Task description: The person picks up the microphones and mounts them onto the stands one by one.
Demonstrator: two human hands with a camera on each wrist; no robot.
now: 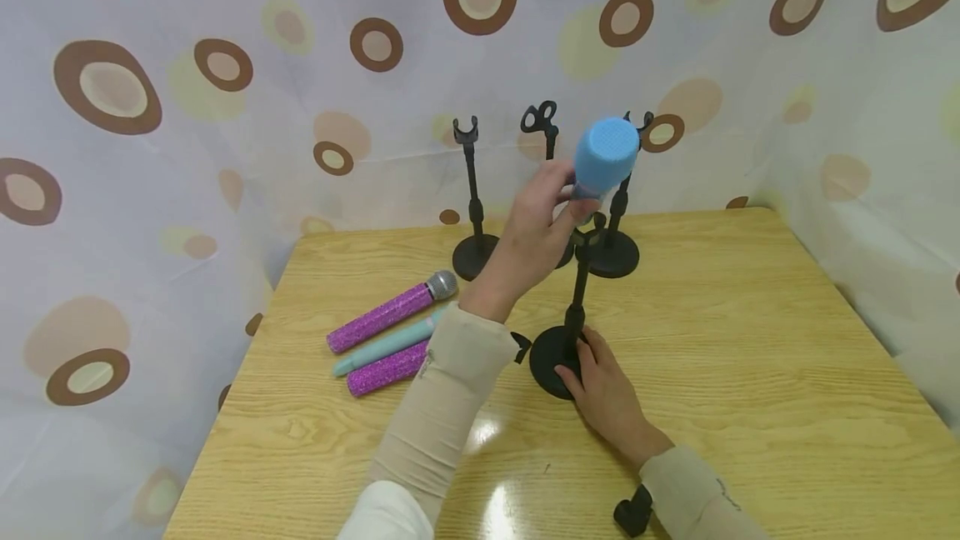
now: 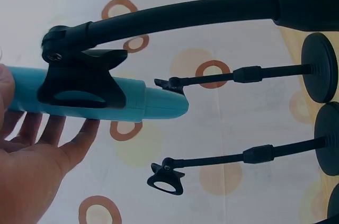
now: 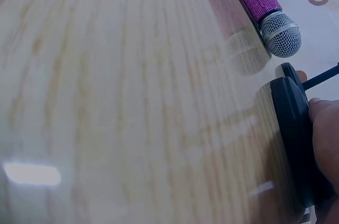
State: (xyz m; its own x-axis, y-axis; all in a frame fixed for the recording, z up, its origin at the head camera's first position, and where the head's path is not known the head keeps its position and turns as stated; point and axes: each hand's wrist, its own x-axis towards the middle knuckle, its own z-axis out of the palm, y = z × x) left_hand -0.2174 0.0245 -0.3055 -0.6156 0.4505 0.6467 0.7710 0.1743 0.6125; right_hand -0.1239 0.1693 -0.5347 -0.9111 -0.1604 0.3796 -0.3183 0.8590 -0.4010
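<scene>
My left hand (image 1: 528, 227) grips a light-blue microphone (image 1: 606, 148) by its body, head end up. In the left wrist view, the microphone's tapered tail (image 2: 164, 105) points away from the fingers, and the black clip (image 2: 82, 78) of the nearest stand overlaps its body. That microphone stand (image 1: 576, 319) is upright on the table, directly beneath the microphone. Down at its round base (image 1: 549, 361), my right hand (image 1: 607, 394) holds the edge, thumb and fingers spread about it. The right wrist view shows the base (image 3: 291, 134) edge-on with part of the hand behind it.
Three more black stands stand toward the back, among them a left one (image 1: 474, 190) and a right one (image 1: 618, 207). A purple glittery microphone (image 1: 382, 319), a teal one (image 1: 386, 350) and another purple one (image 1: 386, 369) lie left on the wooden table (image 1: 750, 357). A black piece (image 1: 633, 513) lies by the right sleeve.
</scene>
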